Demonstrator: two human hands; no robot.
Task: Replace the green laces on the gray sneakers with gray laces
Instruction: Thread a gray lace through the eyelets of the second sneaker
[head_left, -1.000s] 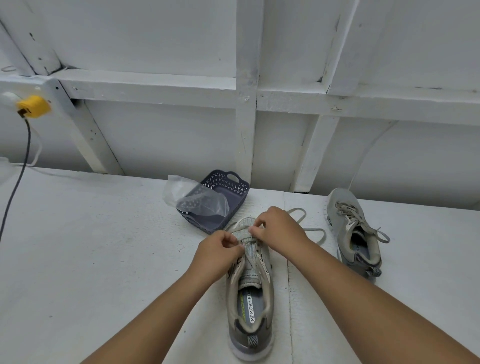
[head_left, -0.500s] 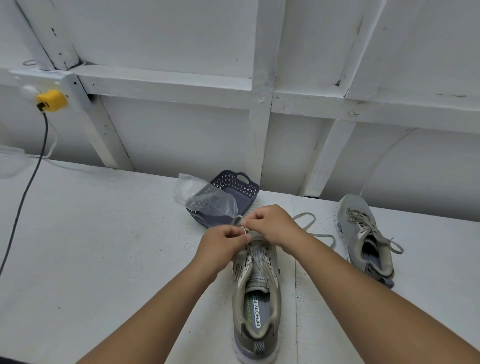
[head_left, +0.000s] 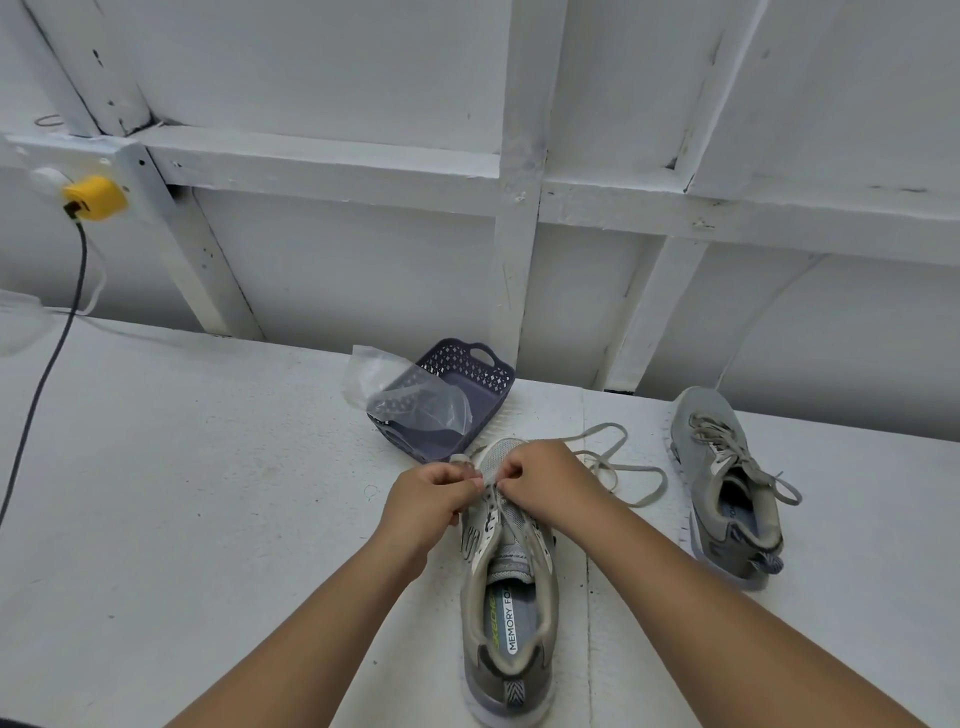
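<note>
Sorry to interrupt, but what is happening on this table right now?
A person is lacing the near sneaker on the white table. The left hand and the right hand both pinch the gray lace at the eyelets nearest the toe; the rest trails off to the right. The other sneaker, already laced, sits to the right. A purple basket with a plastic bag stands behind.
</note>
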